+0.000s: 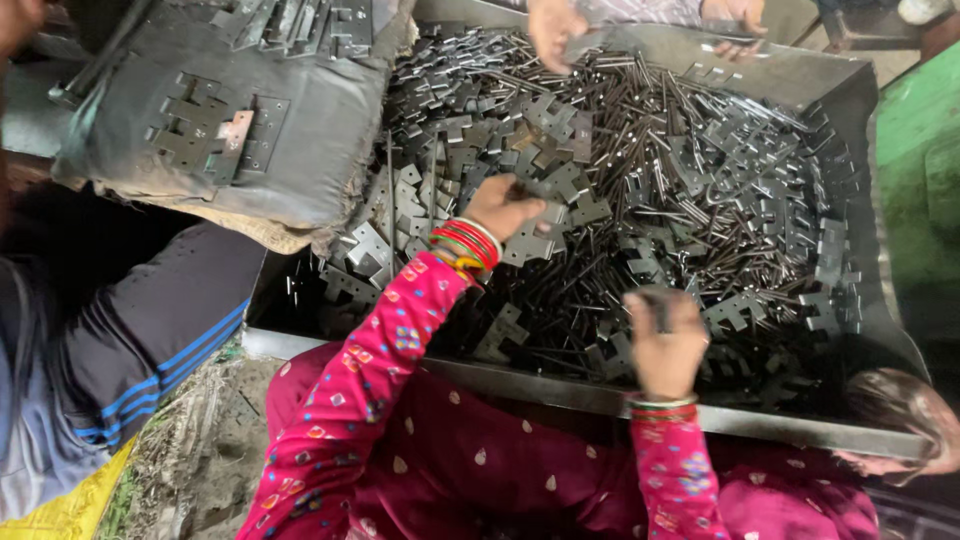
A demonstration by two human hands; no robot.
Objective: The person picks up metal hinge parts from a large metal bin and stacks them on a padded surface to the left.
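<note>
A large metal tray [780, 425] holds a heap of grey hinge plates [560, 180] and thin metal pins [640, 130]. My left hand [503, 205], in a pink sleeve with red and green bangles, reaches into the middle of the heap and grips one notched hinge plate [535, 238]. My right hand [665, 345] hovers over the tray's near side, fingers closed around a small dark metal piece [655, 303] that is blurred. More hinge plates [730, 315] lie right beside it.
Another person's hands [555, 30] work at the tray's far edge. On the left, a person in dark trousers with blue stripes [150, 340] holds a grey padded board [300, 120] with hinge plates [205, 135] on it. A green surface [920, 150] stands at the right.
</note>
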